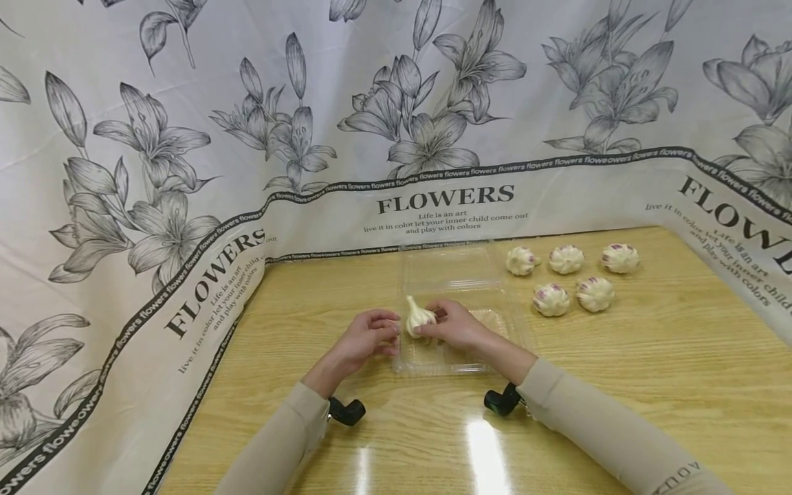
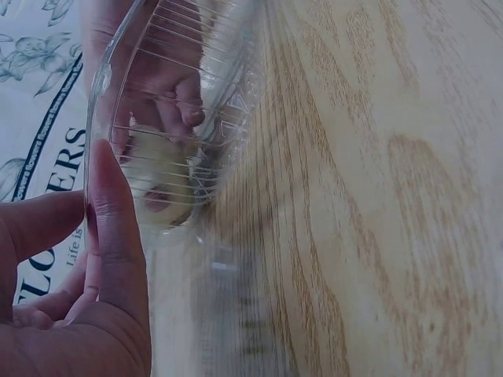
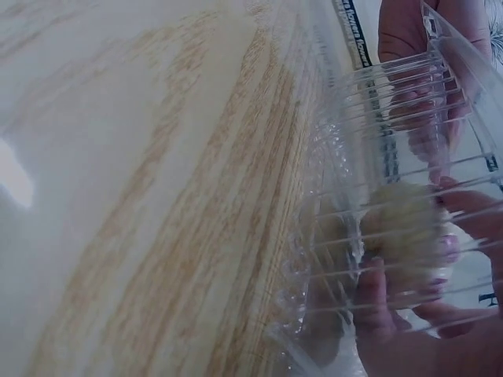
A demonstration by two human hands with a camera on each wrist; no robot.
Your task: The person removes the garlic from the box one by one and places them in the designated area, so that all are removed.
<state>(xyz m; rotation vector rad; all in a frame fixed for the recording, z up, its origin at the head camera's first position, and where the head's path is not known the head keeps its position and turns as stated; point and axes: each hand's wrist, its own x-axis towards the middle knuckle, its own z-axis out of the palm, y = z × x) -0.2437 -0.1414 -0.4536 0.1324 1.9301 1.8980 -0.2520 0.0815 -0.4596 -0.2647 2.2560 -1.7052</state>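
Note:
A clear plastic clamshell box [image 1: 433, 369] lies on the table with its lid [image 1: 452, 265] laid back toward the curtain. My right hand [image 1: 459, 324] holds a white garlic bulb [image 1: 418, 320] at the left part of the box's base, its stem pointing up and away. Through the ribbed wall in the right wrist view, thumb and fingers show around the bulb [image 3: 405, 236]. At the left side of the box, my left hand [image 1: 366, 337] pinches the rim [image 2: 96, 118] between thumb and finger.
Several more garlic bulbs [image 1: 595, 294] with purple streaks sit in two rows right of the box. A floral curtain [image 1: 445, 206] borders the wooden table [image 1: 309, 295] at the back and sides. Black wrist mounts [image 1: 348, 411] hang below both sleeves.

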